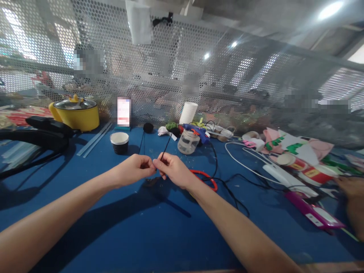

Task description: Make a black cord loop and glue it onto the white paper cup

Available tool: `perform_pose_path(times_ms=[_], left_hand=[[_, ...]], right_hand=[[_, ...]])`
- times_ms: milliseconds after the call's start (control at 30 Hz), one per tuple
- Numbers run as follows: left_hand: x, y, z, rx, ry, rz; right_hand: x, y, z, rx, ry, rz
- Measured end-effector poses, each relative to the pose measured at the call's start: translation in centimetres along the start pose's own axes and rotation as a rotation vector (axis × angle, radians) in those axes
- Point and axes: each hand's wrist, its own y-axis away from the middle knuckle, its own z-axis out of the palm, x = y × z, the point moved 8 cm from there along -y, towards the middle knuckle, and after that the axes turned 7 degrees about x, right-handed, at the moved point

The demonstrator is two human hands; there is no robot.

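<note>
Black strand (166, 146), pinched in right hand (174, 168); left hand (138, 167) alongside, hold unclear; cup (120, 144) at ten o'clock from hands.

Deep blue runs right across the bench (136, 246); black it is for the thin strand (166, 145), black again for the yarn ball (148, 128); bright yellow blazes from the pot (83, 120); now a cup (120, 143), white above, black below; blue once more on the glue gun (201, 133); red on the loop (215, 185); pink, white and green share the paper (303, 151); behind, grey mesh (162, 64), dotted all over with round holes.
</note>
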Motion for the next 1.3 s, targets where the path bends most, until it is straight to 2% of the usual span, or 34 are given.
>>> perform_pose_path(times_ms=[133,267,400,467,533,733,900,1033,1100,1200,1300], left_hand=[[-0.2,0.0,0.0,0.026,-0.024,-0.003],[-0.3,-0.1,0.4,0.011,0.104,-0.028],[-0.7,0.1,0.7,-0.038,0.249,-0.121],[-0.8,0.1,0.8,-0.057,0.262,-0.137],[-0.8,0.1,0.7,-0.055,0.211,-0.121],[-0.4,-0.4,-0.1,0.014,0.029,0.042],[-0.6,-0.4,0.0,0.044,-0.027,0.022],[-0.7,-0.4,0.2,0.06,0.046,0.008],[-0.8,-0.3,0.4,0.038,0.126,-0.026],[-0.8,-0.1,0.6,-0.006,0.246,-0.107],[-0.6,0.1,0.7,-0.038,0.273,-0.137]], right_hand=[[0.0,0.0,-0.1,0.04,0.074,-0.011],[0.2,0.0,-0.1,0.062,0.012,0.034],[0.2,0.0,0.5,-0.03,-0.192,0.077],[0.2,0.0,0.7,-0.072,-0.207,0.076],[0.3,0.0,0.5,-0.06,-0.165,0.067],[0.3,-0.1,0.0,0.012,-0.049,0.033],[0.0,-0.1,-0.2,0.053,0.102,-0.015],[-0.2,0.0,-0.4,0.108,0.164,-0.029],[-0.2,0.0,-0.3,0.091,0.075,-0.019],[-0.1,-0.1,0.3,-0.011,-0.138,0.03],[0.1,-0.1,0.7,-0.094,-0.203,0.066]])
